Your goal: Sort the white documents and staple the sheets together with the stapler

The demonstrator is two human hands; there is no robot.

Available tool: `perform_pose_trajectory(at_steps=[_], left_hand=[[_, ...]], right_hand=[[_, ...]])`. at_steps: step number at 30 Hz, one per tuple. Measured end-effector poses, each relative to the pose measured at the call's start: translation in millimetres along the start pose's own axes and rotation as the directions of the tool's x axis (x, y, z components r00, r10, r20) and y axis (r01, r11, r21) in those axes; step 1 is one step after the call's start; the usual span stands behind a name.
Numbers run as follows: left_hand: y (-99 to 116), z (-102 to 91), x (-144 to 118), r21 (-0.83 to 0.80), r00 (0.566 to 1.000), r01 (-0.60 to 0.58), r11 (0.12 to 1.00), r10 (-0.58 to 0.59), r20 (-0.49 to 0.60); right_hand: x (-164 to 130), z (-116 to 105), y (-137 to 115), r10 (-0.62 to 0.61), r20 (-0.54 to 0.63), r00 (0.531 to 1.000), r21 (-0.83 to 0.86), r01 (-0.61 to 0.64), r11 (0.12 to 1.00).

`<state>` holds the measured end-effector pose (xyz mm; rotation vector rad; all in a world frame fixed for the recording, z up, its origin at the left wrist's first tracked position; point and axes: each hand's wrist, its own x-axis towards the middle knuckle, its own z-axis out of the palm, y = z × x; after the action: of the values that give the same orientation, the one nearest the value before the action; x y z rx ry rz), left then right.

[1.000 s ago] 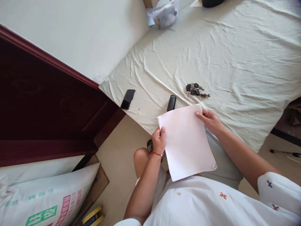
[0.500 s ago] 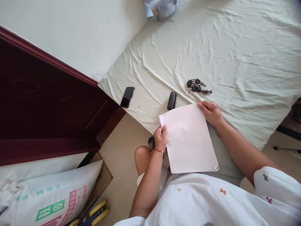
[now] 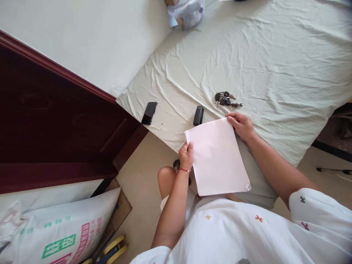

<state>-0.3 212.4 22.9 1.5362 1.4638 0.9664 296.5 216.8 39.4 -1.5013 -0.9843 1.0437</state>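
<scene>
A pale pinkish-white sheaf of paper [image 3: 217, 157] is held over the table's near edge, in front of my white shirt. My left hand [image 3: 186, 156] grips its left edge, thumb on top and fingers underneath. At the top right corner my right hand [image 3: 242, 125] pinches the paper between thumb and fingers. The lower right corner is slightly curled. Just beyond the top edge lies a small black stapler-like object [image 3: 198, 115]. A bunch of keys [image 3: 227, 99] rests on the cloth past my right hand.
A pale green cloth [image 3: 261, 66] with wrinkles covers the table. A black phone-like object [image 3: 149, 113] lies near the left edge. At the back stands a clear plastic container [image 3: 191, 16]. A dark red wooden panel [image 3: 55, 110] and a printed white sack [image 3: 63, 227] are on the left.
The paper and both hands have shifted slightly up and left in the view, and the camera has moved a little. Both hands keep their hold on the paper.
</scene>
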Motion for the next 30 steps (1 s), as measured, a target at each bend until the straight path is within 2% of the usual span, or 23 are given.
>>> perform_pose_trajectory(at_steps=[6,12,14,17,22,26,30], left_hand=[[-0.7,1.9,1.7,0.012,1.000,0.014,1.000,-0.014,-0.010],[-3.6,0.9,0.4,-0.022,1.000,-0.017,1.000,0.017,-0.017],[-5.8,1.2,1.3,-0.059,0.997,-0.024,0.998,0.019,-0.073],[-6.9,1.7,4.3,-0.131,0.986,-0.007,0.991,-0.015,-0.165],[-5.9,-1.6,10.3,-0.175,0.965,0.003,0.984,-0.049,-0.258],[-9.1,-2.0,12.6,-0.199,0.945,0.022,0.980,-0.086,-0.316],[-10.4,1.0,12.5,-0.270,0.918,0.008,0.963,-0.114,-0.380]], right_hand=[[0.3,3.9,-5.4,-0.067,-0.042,0.997,0.130,0.072,0.989],[2.1,5.5,1.1,-0.152,-0.054,0.987,0.086,0.156,0.984],[0.2,5.0,2.4,-0.134,-0.002,0.991,0.087,0.133,0.987],[-4.5,4.1,-2.9,-0.101,0.166,0.981,0.046,0.095,0.994],[-15.8,1.0,-25.5,0.002,0.385,0.923,-0.270,0.110,0.956],[-35.3,-11.2,-34.0,0.106,0.442,0.891,-0.461,0.124,0.879],[-68.9,-34.2,-25.8,0.236,0.458,0.857,-0.450,-0.005,0.893]])
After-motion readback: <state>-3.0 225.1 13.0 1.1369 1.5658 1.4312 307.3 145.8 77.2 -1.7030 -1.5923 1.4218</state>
